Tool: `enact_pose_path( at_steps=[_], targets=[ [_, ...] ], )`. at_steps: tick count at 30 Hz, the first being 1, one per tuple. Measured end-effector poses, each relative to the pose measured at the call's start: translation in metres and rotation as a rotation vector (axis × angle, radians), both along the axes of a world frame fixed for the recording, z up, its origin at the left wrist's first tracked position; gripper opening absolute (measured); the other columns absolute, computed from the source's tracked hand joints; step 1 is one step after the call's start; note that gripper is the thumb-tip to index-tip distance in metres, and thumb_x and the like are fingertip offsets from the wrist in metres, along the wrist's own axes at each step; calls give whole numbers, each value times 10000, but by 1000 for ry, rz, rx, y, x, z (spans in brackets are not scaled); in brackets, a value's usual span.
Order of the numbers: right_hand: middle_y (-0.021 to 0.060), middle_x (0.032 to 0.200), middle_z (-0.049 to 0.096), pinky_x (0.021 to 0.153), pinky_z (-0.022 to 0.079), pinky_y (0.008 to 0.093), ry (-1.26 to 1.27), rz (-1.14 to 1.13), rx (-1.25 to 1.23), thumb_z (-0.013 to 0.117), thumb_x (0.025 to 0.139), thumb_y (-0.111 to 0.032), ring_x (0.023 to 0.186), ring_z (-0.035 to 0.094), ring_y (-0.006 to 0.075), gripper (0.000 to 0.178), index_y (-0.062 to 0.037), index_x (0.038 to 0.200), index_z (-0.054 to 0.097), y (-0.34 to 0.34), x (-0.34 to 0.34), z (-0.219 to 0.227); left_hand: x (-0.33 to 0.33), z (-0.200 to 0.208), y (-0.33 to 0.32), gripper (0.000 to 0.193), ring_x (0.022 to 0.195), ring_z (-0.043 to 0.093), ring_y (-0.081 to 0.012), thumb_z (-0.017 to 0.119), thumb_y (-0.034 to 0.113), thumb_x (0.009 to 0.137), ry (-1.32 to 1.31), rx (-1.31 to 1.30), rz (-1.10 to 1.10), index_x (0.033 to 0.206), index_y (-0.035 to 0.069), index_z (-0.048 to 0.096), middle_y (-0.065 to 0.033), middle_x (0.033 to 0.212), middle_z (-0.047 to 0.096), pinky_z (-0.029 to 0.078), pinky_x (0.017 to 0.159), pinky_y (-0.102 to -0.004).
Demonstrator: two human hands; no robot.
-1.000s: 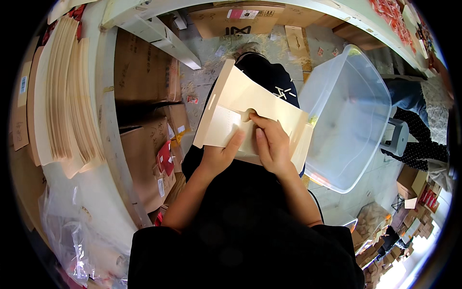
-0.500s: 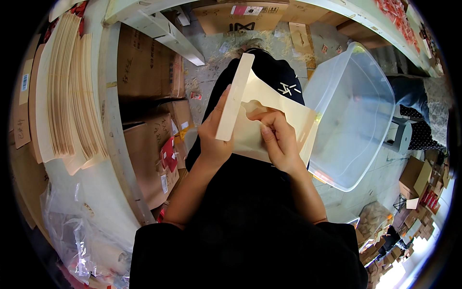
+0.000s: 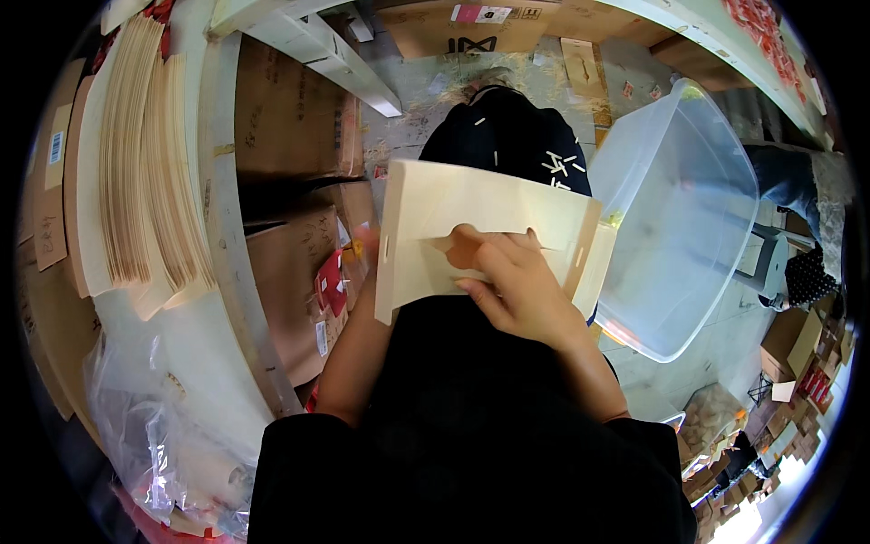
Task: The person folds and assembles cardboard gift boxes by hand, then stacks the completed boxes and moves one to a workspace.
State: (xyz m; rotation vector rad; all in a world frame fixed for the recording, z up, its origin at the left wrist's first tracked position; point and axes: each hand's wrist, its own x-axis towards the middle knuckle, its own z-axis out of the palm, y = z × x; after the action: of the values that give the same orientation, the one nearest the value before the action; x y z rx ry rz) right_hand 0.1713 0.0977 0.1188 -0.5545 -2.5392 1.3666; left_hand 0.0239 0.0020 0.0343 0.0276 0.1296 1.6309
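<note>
A pale thin wooden panel [image 3: 489, 195] is tilted over my lap, with a wavy cut-out in its middle and a narrow slotted wooden strip [image 3: 391, 245] along its left edge. Another strip [image 3: 584, 249] runs along the right edge. My right hand [image 3: 526, 295] grips the panel at the cut-out, fingers bent over it and thumb below. My left hand [image 3: 367, 243] is beside the left strip, blurred and mostly hidden behind it, so its fingers cannot be read. Several small pale wooden pegs [image 3: 560, 166] lie on my black-clad lap.
A large translucent plastic bin [image 3: 684, 227] stands at my right. On the white table [image 3: 217, 335] at my left are stacked thin wooden sheets [image 3: 127, 163] and clear plastic wrap [image 3: 136, 435]. Cardboard boxes [image 3: 290, 118] sit below it. Shavings litter the floor; another person's leg [image 3: 787, 186] shows at right.
The panel has turned from steeply tilted to facing me more squarely, its left strip swinging lower at the left. My left hand has slipped behind that strip. More pegs on my lap are uncovered.
</note>
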Motion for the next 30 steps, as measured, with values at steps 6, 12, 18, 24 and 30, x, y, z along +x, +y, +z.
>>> enact_pose_path(
  at_steps=[6,12,18,24,30],
  targets=[
    [117,951,499,756,367,444,58,118,18,593,752,-221,865,500,280,209,-55,838,499,-10,1,-12,10,-18,37,712,1001,515,-158,457,506,815,-214,-4,-378,1322,53,245,-154,1163,469,442,830,-297],
    [128,905,489,749,382,374,63,114,24,668,690,-193,839,484,314,225,-41,772,525,-13,-2,-8,0,-41,45,578,930,563,-220,457,350,852,-557,52,-694,1285,8,283,-176,1055,527,490,741,-315],
    [119,906,490,756,393,384,95,105,13,679,679,-206,827,488,318,251,-42,795,529,-20,-1,-3,12,-14,23,578,909,535,-183,582,419,769,195,62,-225,1123,54,308,-124,1003,496,456,733,-239],
    [112,892,519,761,390,362,55,88,2,685,674,-290,821,504,290,465,-18,999,493,-24,-4,-2,-5,-66,18,490,960,523,-227,522,311,793,-286,147,-566,1167,62,324,-157,1066,490,457,757,-272],
    [96,859,550,749,389,350,22,97,-132,683,671,-334,788,518,278,544,21,1025,471,-23,-5,1,-1,-26,20,542,978,521,-241,513,316,756,-710,52,-686,1201,75,320,-173,1086,489,460,760,-296]
  ],
)
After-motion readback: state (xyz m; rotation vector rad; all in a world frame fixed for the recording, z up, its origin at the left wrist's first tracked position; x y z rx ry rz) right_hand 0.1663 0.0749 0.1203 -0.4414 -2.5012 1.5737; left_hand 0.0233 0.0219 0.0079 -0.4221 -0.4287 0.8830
